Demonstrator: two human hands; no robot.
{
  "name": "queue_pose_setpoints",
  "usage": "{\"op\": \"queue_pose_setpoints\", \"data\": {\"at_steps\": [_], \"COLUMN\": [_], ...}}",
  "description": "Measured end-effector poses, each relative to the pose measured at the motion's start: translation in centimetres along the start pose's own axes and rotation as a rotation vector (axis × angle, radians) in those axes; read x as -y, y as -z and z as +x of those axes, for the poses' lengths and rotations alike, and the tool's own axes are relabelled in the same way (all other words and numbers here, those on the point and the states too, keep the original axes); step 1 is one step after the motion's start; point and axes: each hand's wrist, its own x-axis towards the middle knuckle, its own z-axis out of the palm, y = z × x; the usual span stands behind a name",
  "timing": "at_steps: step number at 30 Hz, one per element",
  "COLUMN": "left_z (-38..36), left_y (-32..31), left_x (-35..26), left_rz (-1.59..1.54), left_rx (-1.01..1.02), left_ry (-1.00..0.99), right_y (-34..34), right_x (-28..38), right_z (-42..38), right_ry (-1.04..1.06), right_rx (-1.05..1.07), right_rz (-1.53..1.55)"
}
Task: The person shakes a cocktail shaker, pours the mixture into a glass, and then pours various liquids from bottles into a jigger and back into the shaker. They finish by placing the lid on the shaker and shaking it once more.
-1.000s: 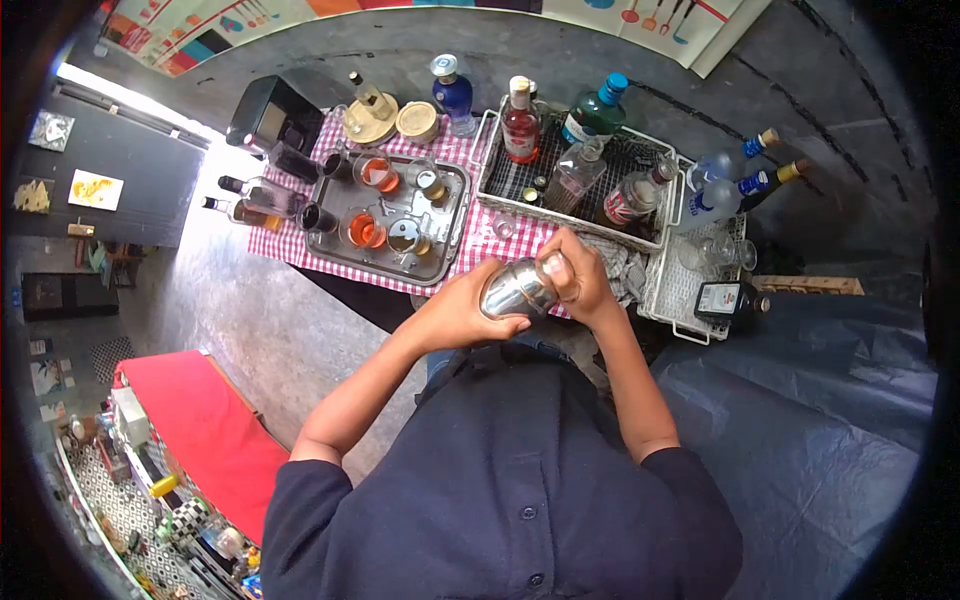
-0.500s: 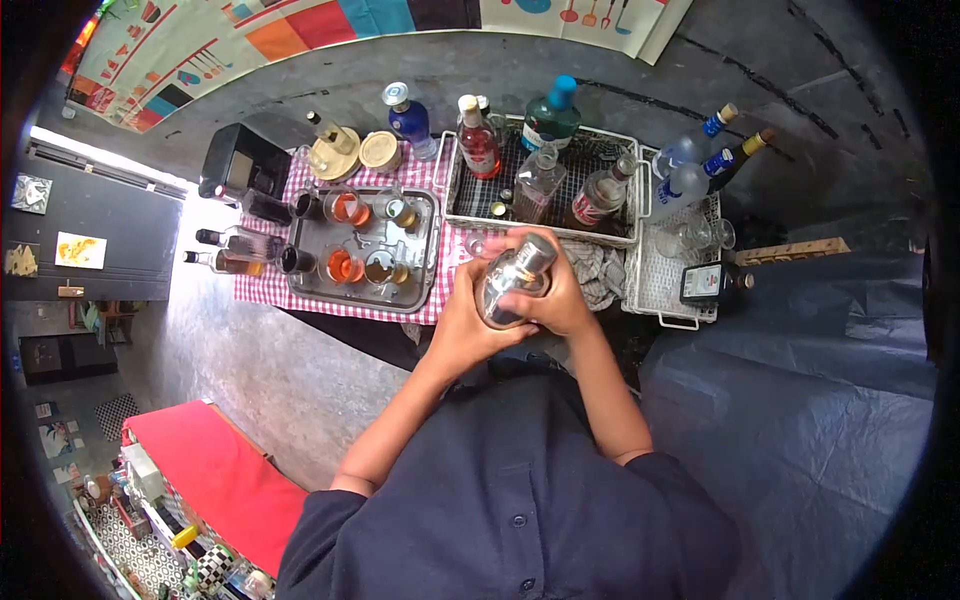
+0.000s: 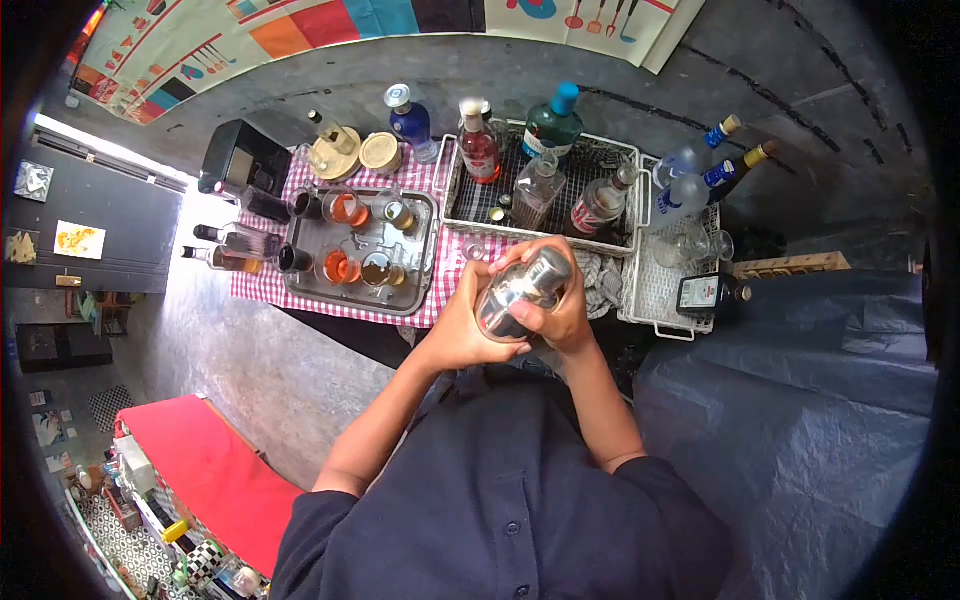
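Observation:
A shiny metal cocktail shaker [image 3: 512, 298] is held tilted in front of my chest, its capped end pointing up and to the right. My left hand [image 3: 463, 325] wraps around the lower body from the left. Around the upper part, near the cap, my right hand [image 3: 568, 318] is closed, its thumb lying across the metal. Just beyond my hands, a small clear glass [image 3: 473, 248] stands on the red checked cloth [image 3: 455, 285]. A crumpled striped towel [image 3: 603, 285] lies past my right hand.
At the left, a metal tray [image 3: 425, 215] holds several glasses with red and dark drinks. White wire baskets [image 3: 645, 205] carry bottles, among them a teal-capped bottle [image 3: 553, 125]. A black-labelled bottle [image 3: 705, 292] lies at the right. Dark plastic sheeting [image 3: 800, 400] covers the right side.
The shaker and both hands have moved slightly right and down, toward my body. Both hands keep their grip on it, and the shaker's cap leans a little further right.

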Motion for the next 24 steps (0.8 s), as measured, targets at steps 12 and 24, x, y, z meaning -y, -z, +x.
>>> {"op": "queue_pose_setpoints", "data": {"at_steps": [12,24], "left_z": [1.7,-1.6], "left_y": [-0.3,4.8], "left_x": [0.5,8.1], "left_rz": [-0.322,0.235], "left_rx": [0.29,-0.109], "left_ry": [-0.006,0.011], "right_y": [-0.2,9.0], "right_x": [4.8,-4.7], "right_z": [3.4,-1.4], "right_ry": [0.145,-0.162], "right_rx": [0.143,-0.188], "right_rz": [0.2,-0.226]}}
